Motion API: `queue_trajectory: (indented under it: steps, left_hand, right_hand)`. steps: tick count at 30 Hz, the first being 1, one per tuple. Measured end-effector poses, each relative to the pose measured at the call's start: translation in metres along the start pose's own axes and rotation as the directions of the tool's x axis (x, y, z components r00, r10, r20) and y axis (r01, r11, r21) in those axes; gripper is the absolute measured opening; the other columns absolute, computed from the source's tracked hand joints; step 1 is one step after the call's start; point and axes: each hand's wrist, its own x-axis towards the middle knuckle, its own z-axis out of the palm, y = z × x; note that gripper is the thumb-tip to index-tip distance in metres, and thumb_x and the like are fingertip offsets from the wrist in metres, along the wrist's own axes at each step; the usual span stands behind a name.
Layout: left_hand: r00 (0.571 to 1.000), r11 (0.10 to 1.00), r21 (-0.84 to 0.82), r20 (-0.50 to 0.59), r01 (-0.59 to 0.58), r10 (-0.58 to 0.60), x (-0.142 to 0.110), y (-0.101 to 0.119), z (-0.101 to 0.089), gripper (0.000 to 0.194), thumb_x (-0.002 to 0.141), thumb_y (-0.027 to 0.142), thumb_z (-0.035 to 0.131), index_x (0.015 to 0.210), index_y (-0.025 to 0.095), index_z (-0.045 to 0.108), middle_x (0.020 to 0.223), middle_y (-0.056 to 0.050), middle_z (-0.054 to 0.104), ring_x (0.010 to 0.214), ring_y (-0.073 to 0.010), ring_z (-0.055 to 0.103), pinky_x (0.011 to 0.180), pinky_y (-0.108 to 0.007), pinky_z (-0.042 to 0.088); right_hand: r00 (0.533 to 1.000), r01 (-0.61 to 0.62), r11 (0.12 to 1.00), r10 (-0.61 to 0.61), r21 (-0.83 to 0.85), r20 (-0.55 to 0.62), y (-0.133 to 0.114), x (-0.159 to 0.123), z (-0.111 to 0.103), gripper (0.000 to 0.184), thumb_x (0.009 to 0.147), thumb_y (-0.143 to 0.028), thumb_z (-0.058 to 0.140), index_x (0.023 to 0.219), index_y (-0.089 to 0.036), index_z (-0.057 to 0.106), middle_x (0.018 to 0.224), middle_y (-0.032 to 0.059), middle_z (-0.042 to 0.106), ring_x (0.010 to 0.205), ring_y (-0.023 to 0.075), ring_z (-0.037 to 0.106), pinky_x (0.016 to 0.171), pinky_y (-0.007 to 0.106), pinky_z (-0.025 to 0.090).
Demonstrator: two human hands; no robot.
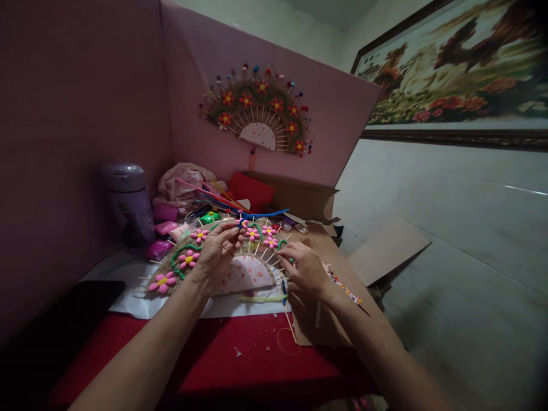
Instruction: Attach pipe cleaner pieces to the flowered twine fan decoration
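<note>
A half-round craft fan (160, 271) lies in front of me, decorated with pink flowers (189, 259), thin wooden sticks and wavy green pipe cleaner (175, 265). Its inner half circle is pale spotted cloth (246, 274). Over its upper middle, my left hand (216, 248) is closed in a pinch on a blue pipe cleaner (241, 221). My right hand (303, 267) is closed at the fan's right side, near a green piece (281, 244). Its fingers hide what they hold, if anything.
A finished fan (262, 117) hangs on the pink panel (334, 125) behind. A purple cup (131, 205) stands left, beside pink clay packs (158, 249). Loose pipe cleaners (209, 194) lie at the back. Cardboard (310, 325) lies right on the red tablecloth (205, 354); a dark phone-like slab is left.
</note>
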Motion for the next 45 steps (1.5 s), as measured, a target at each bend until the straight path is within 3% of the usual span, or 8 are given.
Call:
queue_trajectory:
  steps: [4,10,14,19,27,36,40,45]
  left_hand:
    - [0.999,0.999,0.004,-0.002,-0.035,0.035,-0.001,0.002,0.002,0.015,0.066,0.005,0.064,0.078,0.013,0.062,0.069,-0.004,0.066,0.056,-0.0084,0.060,0.049,-0.016,0.047]
    - [0.990,0.996,-0.049,-0.123,-0.072,0.066,0.001,0.013,0.002,0.014,0.070,0.003,0.059,0.080,0.013,0.063,0.072,-0.006,0.069,0.061,-0.0101,0.064,0.052,-0.014,0.050]
    - [0.989,0.990,-0.112,-0.133,-0.084,0.069,0.002,0.017,0.001,0.014,0.072,0.001,0.056,0.078,0.013,0.062,0.071,-0.007,0.068,0.059,-0.0102,0.064,0.051,-0.014,0.050]
    - [0.984,0.981,-0.151,-0.147,-0.126,0.104,0.004,0.024,-0.002,0.017,0.075,0.000,0.053,0.075,0.014,0.062,0.070,-0.006,0.068,0.060,-0.0104,0.063,0.050,-0.015,0.049]
    - [0.961,0.922,-0.285,-0.168,-0.262,0.221,0.006,0.056,-0.011,0.025,0.077,-0.002,0.048,0.069,0.016,0.062,0.069,-0.004,0.067,0.063,-0.0096,0.061,0.051,-0.014,0.047]
    - [0.909,0.865,-0.287,-0.057,-0.411,0.413,-0.017,0.109,0.013,0.022,0.082,0.004,0.046,0.070,0.017,0.059,0.068,0.000,0.064,0.063,-0.0049,0.053,0.053,-0.013,0.042]
    - [0.927,0.907,-0.205,-0.006,-0.369,0.376,-0.022,0.109,0.018,0.021,0.082,0.008,0.048,0.073,0.021,0.061,0.071,0.003,0.065,0.067,-0.0043,0.055,0.055,-0.014,0.040]
    - [0.946,0.918,-0.228,-0.078,-0.323,0.314,-0.014,0.087,0.020,0.021,0.078,0.001,0.046,0.074,0.015,0.062,0.067,-0.003,0.065,0.062,-0.0084,0.055,0.050,-0.015,0.043]
  right_hand:
    - [0.996,0.014,0.994,-0.005,-0.106,0.084,-0.005,-0.002,-0.009,0.018,0.083,-0.022,0.051,0.074,-0.021,0.067,0.077,0.0029,0.065,0.073,0.0149,0.055,0.064,0.026,0.034]
    - [0.934,-0.352,0.921,0.335,-0.165,-0.123,0.036,-0.002,-0.030,0.027,0.085,-0.034,0.045,0.081,-0.023,0.070,0.080,0.0030,0.070,0.071,0.0163,0.059,0.056,0.025,0.032]
    - [0.891,-0.453,0.862,0.432,-0.229,-0.138,0.060,-0.003,-0.038,0.028,0.085,-0.035,0.044,0.085,-0.025,0.070,0.085,0.0029,0.071,0.076,0.0182,0.062,0.056,0.025,0.031]
    - [0.861,-0.506,0.822,0.498,-0.262,-0.103,0.067,-0.006,-0.038,0.030,0.085,-0.036,0.042,0.084,-0.025,0.070,0.083,0.0031,0.071,0.073,0.0179,0.062,0.054,0.024,0.030]
    - [0.911,-0.411,0.890,0.394,-0.198,-0.119,0.058,-0.017,-0.022,0.029,0.086,-0.034,0.043,0.087,-0.023,0.070,0.088,0.0033,0.071,0.078,0.0178,0.062,0.059,0.024,0.034]
    - [0.969,-0.248,0.965,0.246,-0.084,-0.039,0.018,-0.026,-0.017,0.023,0.086,-0.027,0.046,0.079,-0.021,0.068,0.081,0.0030,0.068,0.073,0.0154,0.059,0.061,0.024,0.034]
    - [0.986,-0.168,0.985,0.168,-0.046,0.004,-0.016,-0.037,-0.010,0.023,0.088,-0.025,0.045,0.079,-0.020,0.066,0.082,0.0036,0.067,0.076,0.0148,0.057,0.066,0.024,0.035]
    - [0.979,0.058,0.998,-0.049,-0.040,0.196,-0.065,-0.059,0.010,0.019,0.087,-0.024,0.047,0.076,-0.019,0.062,0.079,0.0027,0.063,0.076,0.0146,0.054,0.067,0.025,0.034]
